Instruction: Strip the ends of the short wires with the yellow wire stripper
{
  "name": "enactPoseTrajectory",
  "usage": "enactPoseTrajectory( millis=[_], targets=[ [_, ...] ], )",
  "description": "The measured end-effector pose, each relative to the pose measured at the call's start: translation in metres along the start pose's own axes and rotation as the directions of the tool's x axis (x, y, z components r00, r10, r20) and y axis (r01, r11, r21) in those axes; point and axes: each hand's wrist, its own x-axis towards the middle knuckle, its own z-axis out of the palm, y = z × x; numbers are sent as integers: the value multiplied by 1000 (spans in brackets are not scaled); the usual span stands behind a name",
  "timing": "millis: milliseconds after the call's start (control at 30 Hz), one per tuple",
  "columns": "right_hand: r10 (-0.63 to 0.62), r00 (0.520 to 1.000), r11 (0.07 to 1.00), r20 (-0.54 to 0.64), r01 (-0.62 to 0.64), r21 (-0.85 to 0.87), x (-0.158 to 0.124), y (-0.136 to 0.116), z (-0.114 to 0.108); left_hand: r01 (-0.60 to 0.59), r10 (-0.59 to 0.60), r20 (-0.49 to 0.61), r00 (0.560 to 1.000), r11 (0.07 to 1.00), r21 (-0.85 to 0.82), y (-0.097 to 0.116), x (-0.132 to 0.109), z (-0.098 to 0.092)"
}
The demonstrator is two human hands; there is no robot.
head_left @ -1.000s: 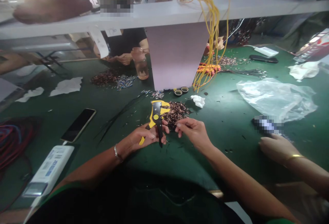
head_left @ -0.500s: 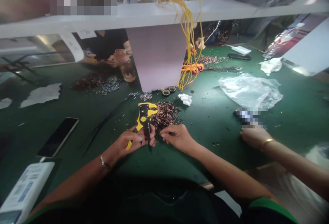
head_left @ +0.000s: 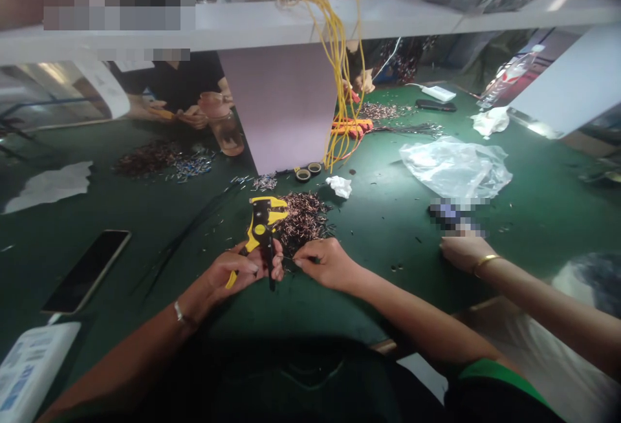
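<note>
My left hand (head_left: 246, 264) is wrapped round the handles of a yellow and black wire stripper (head_left: 261, 230), its jaws pointing up and to the right. Just beside it, my right hand (head_left: 326, 261) is closed in a pinch at thumb and forefinger. A thin wire (head_left: 288, 258) shows faintly at those fingertips, reaching toward my left hand; most of it is too fine to make out. Behind both hands lies a heap of short wire pieces (head_left: 305, 219) with coppery ends, and the stripper's jaws overlap its left edge in view.
Long dark wires (head_left: 182, 238) lie to the left, beyond a phone (head_left: 90, 271) and a white power bank (head_left: 36, 368). Tape rolls (head_left: 303, 176), crumpled tissue (head_left: 339, 186) and a plastic bag (head_left: 458, 171) lie farther back. A co-worker's hand (head_left: 466, 251) rests at right. Yellow cables (head_left: 339, 86) hang from the shelf.
The view has turned slightly, so most things sit farther left in the picture. Both hands keep about the same pose, the stripper still in my left hand.
</note>
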Motion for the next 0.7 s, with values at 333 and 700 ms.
enactPoseTrajectory(
  millis=[333, 700],
  targets=[
    [57, 998, 997, 3, -57, -51, 3, -1, 4, -49, 56, -90, 994, 995, 84, 4, -1, 2],
    [-187, 981, 976, 48, 191, -108, -1, -2, 7, -18, 24, -105, 994, 998, 56, -2, 0, -18]
  ],
)
